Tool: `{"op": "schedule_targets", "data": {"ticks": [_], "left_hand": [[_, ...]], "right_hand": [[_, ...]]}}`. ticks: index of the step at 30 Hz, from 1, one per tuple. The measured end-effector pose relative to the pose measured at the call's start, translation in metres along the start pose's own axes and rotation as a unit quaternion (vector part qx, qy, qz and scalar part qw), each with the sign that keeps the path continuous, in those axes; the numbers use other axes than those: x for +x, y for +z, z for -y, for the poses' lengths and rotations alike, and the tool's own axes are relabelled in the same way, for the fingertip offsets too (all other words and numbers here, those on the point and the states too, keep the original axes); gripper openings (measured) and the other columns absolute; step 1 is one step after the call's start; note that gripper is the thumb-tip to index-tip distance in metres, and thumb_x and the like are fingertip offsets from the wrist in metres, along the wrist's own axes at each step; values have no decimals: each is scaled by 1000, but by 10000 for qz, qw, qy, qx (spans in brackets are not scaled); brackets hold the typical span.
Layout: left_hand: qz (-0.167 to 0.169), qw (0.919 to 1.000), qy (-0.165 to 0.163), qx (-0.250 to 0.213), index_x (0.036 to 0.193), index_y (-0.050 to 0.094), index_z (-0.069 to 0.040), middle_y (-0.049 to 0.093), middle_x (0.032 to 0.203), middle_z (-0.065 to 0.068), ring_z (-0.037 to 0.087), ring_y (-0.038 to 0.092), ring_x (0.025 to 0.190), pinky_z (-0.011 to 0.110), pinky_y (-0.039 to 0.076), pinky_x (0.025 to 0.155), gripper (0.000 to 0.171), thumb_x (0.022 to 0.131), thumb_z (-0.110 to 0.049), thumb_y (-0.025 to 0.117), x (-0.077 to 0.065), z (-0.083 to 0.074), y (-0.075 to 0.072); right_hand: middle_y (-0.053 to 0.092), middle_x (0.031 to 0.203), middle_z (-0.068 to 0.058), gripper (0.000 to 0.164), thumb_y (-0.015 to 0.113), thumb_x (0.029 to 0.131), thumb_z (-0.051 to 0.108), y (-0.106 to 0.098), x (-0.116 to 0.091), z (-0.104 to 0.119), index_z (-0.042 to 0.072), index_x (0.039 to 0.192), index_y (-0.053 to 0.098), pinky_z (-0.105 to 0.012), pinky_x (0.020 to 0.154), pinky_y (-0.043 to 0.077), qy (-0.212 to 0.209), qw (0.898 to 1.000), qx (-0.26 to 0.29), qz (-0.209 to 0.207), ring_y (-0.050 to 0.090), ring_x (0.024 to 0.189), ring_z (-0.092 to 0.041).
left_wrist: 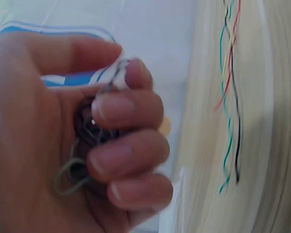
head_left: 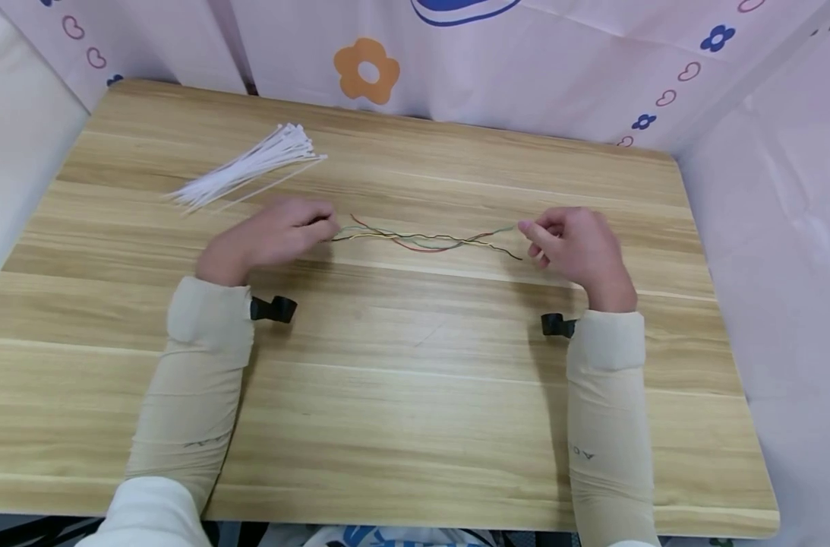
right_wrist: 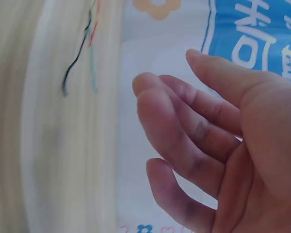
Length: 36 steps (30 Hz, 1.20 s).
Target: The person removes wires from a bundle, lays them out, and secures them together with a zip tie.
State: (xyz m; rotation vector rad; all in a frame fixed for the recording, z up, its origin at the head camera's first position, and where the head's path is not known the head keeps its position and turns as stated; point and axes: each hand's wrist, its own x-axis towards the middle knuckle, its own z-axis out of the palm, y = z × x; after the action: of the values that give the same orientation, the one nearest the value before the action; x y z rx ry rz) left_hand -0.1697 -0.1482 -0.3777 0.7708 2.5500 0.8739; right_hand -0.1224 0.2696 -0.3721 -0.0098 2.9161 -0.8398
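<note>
Several thin wires (head_left: 431,241) in red, green, yellow and black lie loosely crossed along the table between the two hands. My left hand (head_left: 278,228) is at their left end; in the left wrist view its fingers curl round a small tangled coil of thin wire (left_wrist: 89,128), dark and pale, partly hidden in the palm. At the right end is my right hand (head_left: 579,243), its fingers loosely bent. In the right wrist view nothing shows between that hand's thumb and fingers, and the wire ends (right_wrist: 70,75) lie apart from it.
A bundle of white cable ties (head_left: 254,167) lies at the back left of the wooden table (head_left: 401,425). A printed curtain (head_left: 524,76) hangs along the back edge. Black straps (head_left: 274,309) stick out from both sleeves by the wrists.
</note>
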Motion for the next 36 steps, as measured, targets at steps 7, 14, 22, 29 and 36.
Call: {"op": "schedule_targets", "data": {"ticks": [7,14,22,29,36], "left_hand": [[198,9966,750,-289,93,56,-9,48,78,4,18,46,72,31,38,69,7,96,-3,55,9,-21,17],[351,9909,1226,-426,99,56,-5,42,74,1,14,41,66,29,37,67,10,91,0,56,18,-35,34],[29,9818,263,-1883,102,52,-6,46,81,4,19,44,70,30,38,66,27,114,-22,33,24,-53,43],[-487,9109,-450,-4073,99,44,-6,45,86,4,15,47,76,26,40,71,29,115,-20,25,31,-62,50],[-1031,8365,-575,-5351,97,42,-6,41,87,2,12,43,76,20,39,69,25,114,-12,25,36,-75,63]], "right_hand": [[78,84,-7,34,63,106,39,5,-5,23,10,99,78,-37,76,50,-828,9962,151,217,75,76,-25],[77,90,-5,23,67,105,32,17,-10,53,12,105,79,-34,73,56,-1718,9834,373,449,71,77,-15],[79,94,2,18,71,103,29,39,-14,83,15,106,80,-31,76,59,-2478,9667,525,374,72,80,-11],[79,94,4,18,70,103,32,62,-16,98,16,103,80,-29,73,58,-2614,9631,490,424,73,80,-9],[80,91,8,18,75,99,36,84,-21,111,20,100,81,-28,63,53,-2316,9715,506,-62,72,73,-8]]}}
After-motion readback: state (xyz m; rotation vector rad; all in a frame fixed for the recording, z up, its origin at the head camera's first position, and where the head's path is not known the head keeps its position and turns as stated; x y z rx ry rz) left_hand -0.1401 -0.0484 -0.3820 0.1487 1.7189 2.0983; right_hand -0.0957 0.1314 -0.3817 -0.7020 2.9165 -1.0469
